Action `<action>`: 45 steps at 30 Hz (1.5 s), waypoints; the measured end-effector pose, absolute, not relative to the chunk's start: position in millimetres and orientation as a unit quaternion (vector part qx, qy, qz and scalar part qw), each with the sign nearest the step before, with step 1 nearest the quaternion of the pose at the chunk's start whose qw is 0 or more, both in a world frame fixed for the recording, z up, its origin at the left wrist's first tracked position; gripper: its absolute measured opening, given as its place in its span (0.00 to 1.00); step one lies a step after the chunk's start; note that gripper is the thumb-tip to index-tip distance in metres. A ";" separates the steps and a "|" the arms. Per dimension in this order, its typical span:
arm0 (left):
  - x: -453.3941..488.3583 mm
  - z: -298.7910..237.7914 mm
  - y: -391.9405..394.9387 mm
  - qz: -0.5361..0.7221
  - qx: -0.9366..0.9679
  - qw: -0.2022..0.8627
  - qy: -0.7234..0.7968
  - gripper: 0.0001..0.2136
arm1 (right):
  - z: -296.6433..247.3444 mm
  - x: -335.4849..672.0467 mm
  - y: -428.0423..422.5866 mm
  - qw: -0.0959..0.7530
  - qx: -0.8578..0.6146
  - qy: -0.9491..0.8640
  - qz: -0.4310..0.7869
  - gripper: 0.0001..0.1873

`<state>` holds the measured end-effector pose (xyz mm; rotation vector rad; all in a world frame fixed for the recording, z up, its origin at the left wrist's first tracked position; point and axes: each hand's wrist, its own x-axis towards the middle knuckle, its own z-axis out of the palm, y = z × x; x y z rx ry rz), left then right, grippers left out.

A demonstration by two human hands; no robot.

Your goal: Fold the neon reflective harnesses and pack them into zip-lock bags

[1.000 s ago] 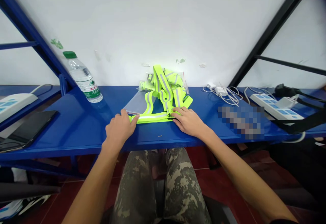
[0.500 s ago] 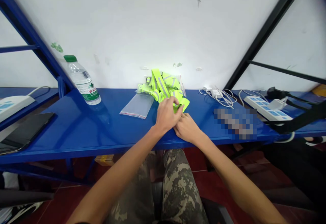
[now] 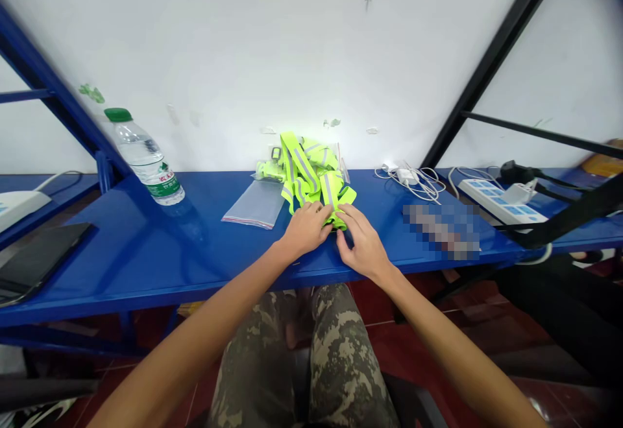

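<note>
A reflective safety vest [image 3: 306, 172] of fluorescent yellow-green straps with silver stripes is heaped near the middle of the blue metal bench [image 3: 204, 253], towards its back edge and against the white wall [image 3: 243, 58]. Its buckle and inner folds are tangled together, so its full shape cannot be made out. The lowest fold of the vest is held between the two hands, close to the bench's front edge. The left hand [image 3: 306, 229] is curled narrowly over the fold, and the right hand [image 3: 363, 244] is closed in on it from the other side, with its fingertips [image 3: 343, 237] bent down at the strap. Part of the strap is hidden by the fingers, so the firmness of the grip is hard to judge, though both hands appear to be holding it.

A flat zip-top plastic bag [image 3: 253, 204] is laid just left of the vest. Further left, a water bottle [image 3: 143, 159] with a green cap stands near the back edge. To the right, a white charger [image 3: 406, 176] and tangled cables [image 3: 428, 188] lie by the back edge, with a white power strip [image 3: 496, 200] beyond them. A pixelated patch [image 3: 440, 231] obscures whatever lies on the bench's right part.
</note>
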<state>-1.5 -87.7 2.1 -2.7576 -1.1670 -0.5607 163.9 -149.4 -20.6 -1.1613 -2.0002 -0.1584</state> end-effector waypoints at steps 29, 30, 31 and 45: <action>-16.2 0.2 -104.8 -0.078 -0.943 0.152 -0.287 0.21 | -16.4 188.4 -153.2 0.362 -0.425 -0.829 0.025 0.23; -15.8 1.3 -106.4 -0.079 -0.943 0.149 -0.288 0.22 | -14.4 188.0 -154.6 0.353 -0.424 -0.834 0.018 0.24; -15.6 2.5 -107.2 -0.081 -0.943 0.140 -0.292 0.22 | -12.6 187.8 -154.8 0.344 -0.423 -0.838 0.013 0.25; -18.9 -5.0 -96.0 -0.250 -0.908 -0.055 -0.332 0.19 | -15.2 182.0 -135.6 0.296 -0.516 -0.803 0.036 0.17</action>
